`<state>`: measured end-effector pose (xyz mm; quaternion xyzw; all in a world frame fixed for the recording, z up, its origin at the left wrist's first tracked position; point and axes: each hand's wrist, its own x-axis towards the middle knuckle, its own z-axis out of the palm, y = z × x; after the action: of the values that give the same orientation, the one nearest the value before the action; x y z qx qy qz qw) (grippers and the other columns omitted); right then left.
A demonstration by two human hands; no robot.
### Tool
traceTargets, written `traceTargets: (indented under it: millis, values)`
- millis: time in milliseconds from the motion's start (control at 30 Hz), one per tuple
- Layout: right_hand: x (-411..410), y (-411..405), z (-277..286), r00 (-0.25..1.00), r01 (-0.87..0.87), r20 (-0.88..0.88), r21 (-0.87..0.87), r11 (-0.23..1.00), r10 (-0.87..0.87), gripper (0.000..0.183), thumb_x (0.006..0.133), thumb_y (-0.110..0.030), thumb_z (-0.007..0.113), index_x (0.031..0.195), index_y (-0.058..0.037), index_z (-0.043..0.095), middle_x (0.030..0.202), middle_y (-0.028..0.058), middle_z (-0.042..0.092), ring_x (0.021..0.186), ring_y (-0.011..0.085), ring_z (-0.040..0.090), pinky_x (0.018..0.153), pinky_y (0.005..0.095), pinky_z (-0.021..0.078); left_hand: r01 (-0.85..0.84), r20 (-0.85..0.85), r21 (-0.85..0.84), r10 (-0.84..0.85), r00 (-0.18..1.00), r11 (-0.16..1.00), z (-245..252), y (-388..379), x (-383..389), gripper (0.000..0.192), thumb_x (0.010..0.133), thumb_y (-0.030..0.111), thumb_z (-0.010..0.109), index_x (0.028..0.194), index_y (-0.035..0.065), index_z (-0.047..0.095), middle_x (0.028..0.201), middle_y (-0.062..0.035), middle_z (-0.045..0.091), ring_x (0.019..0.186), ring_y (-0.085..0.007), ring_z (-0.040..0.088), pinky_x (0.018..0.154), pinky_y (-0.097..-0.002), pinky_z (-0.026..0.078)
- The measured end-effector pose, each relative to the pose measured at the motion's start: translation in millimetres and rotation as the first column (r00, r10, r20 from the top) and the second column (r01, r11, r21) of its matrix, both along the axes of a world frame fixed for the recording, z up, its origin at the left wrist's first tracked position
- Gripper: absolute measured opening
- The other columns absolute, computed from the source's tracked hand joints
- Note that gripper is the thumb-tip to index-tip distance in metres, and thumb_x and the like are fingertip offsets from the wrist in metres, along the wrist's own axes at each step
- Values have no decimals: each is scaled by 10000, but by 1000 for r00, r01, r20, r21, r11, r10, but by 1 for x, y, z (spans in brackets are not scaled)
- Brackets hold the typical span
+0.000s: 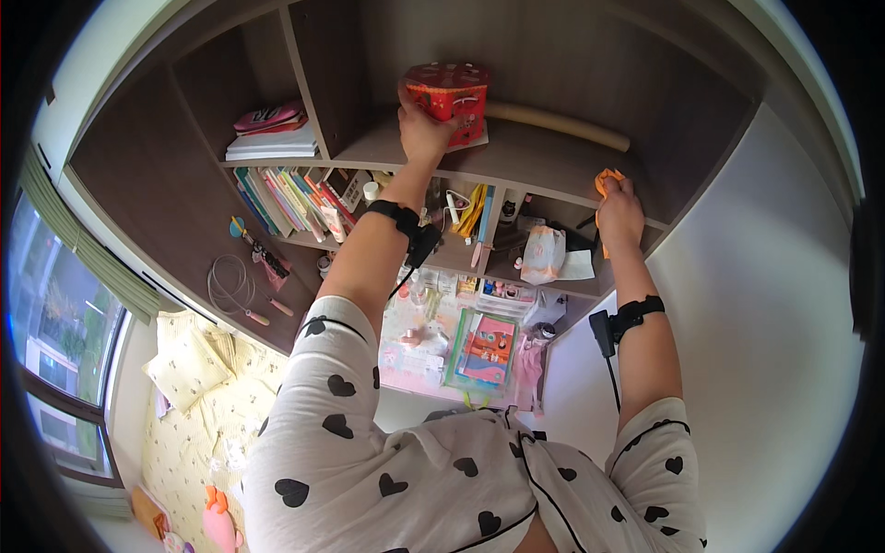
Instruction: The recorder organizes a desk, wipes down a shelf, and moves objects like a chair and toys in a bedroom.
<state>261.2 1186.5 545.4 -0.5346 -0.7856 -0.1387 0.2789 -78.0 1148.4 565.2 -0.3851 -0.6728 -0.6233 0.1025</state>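
My left hand (426, 135) grips a red gift box (456, 100) with a dark red patterned lid, on the upper shelf (525, 148) of a dark wooden bookcase. A bit of something white shows under the box's lower right edge. At the right end of that shelf, my right hand (620, 213) holds a bunched orange cloth (608, 178) against the front edge. Part of the cloth hangs below the fingers. A long brown cardboard tube (560, 124) lies along the back of the shelf, between the box and the cloth.
Books (297, 200) fill the shelf below at left. White paper stacks (273, 144) sit in the upper left compartment. A plastic bag (544, 254) stands lower right. Beneath is a pink desk (394, 366) with a folder (484, 349). A jump rope (228, 285) hangs on the side panel.
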Motion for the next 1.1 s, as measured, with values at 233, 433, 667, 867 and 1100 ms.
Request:
traceTargets:
  millis: [233,433,667,867,1100]
  values:
    - [7,4,-6,1000,-9,-27,65,998,11,279,835,-94,568,1113,-97,590,1150,119,546,990,318,598,825,401,514,121,-30,188,-117,993,975,15,-26,-6,986,542,209,869,1327,-20,317,1167,-217,578,1087,-337,584,928,-388,474]
    - [3,4,-7,1000,16,-25,51,999,-15,265,851,-97,536,1110,-107,593,1178,109,543,1015,309,594,830,395,521,152,-12,169,-153,988,974,16,-60,-15,1017,559,326,896,1334,-21,336,1147,-160,618,1054,-250,614,924,-337,474]
    - [3,2,-8,1000,27,3,84,996,-27,271,854,-101,535,1119,-108,593,1179,113,549,1019,311,594,828,390,523,365,186,157,-390,902,918,20,-120,-18,954,597,277,897,1326,-4,350,1141,-140,610,1026,-210,613,894,-324,496]
    - [0,5,-10,997,77,-5,15,997,-77,300,853,-96,538,1149,-112,586,1189,117,546,1015,311,597,844,398,516,648,256,220,-685,682,729,16,-189,-12,849,676,141,847,1354,27,348,1189,-118,573,1092,-205,569,956,-341,454]
    - [3,9,-12,996,61,69,46,997,-64,340,853,-116,542,1191,-126,571,1179,104,542,985,309,609,837,398,519,736,298,96,-725,621,670,-25,-254,-14,961,627,118,868,1401,35,305,1288,-93,516,1202,-191,486,1029,-338,382]
